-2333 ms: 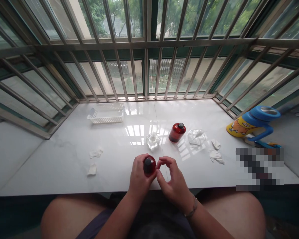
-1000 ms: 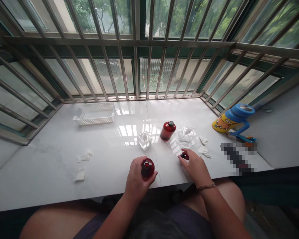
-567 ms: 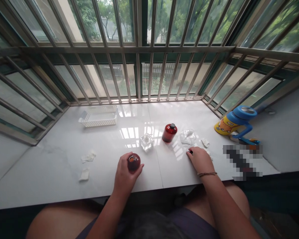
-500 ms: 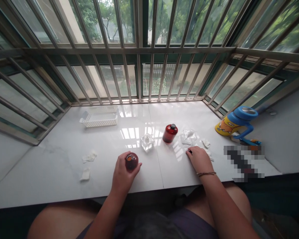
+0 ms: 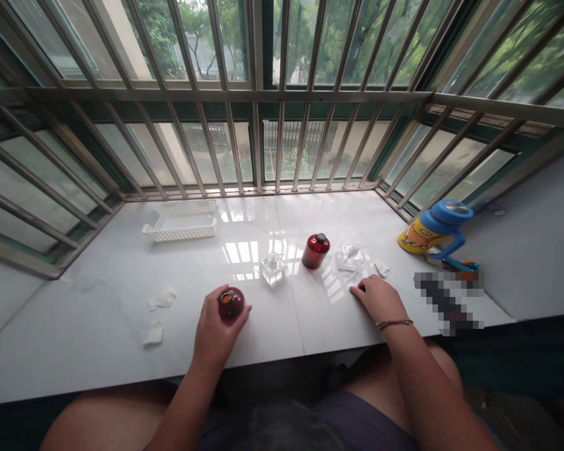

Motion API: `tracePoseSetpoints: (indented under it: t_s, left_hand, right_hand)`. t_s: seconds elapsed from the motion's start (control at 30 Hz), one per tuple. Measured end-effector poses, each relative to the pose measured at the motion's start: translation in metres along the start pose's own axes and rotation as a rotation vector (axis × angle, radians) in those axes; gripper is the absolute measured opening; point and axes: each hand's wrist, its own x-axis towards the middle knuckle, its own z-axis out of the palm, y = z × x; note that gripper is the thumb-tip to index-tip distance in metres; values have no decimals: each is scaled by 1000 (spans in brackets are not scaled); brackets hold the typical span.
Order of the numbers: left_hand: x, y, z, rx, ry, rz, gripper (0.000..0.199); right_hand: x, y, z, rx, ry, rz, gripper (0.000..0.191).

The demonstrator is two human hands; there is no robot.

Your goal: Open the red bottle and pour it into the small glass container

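No words, labels or numbers are showing clearly enough to read on anything here.

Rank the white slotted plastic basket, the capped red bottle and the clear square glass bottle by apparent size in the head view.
1. White slotted plastic basket, though farthest away.
2. Capped red bottle.
3. Clear square glass bottle, only slightly smaller.

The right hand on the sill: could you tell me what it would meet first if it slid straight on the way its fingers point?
Probably the clear faceted glass piece, which lies just beyond the right hand; depth is hard to judge from this view.
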Motion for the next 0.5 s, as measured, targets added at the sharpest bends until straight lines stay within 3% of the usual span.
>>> tracePoseSetpoints:
  t_s: [0.17, 0.3, 0.4, 0.5]
  left_hand:
    - [-3, -6, -3, -5, -6, 39, 86]
    - [-10, -3, -16, 17, 96, 170, 105]
    - [-16, 7, -29, 11, 192, 300, 102]
    - [-26, 25, -36, -56, 218, 357, 86]
  right_hand:
    - [8, -3, -3, 29, 3, 2, 28]
    - [11, -5, -4, 74, -12, -3, 35]
    - [9, -3, -4, 91, -4, -3, 38]
    - [2, -6, -9, 95, 48, 25, 32]
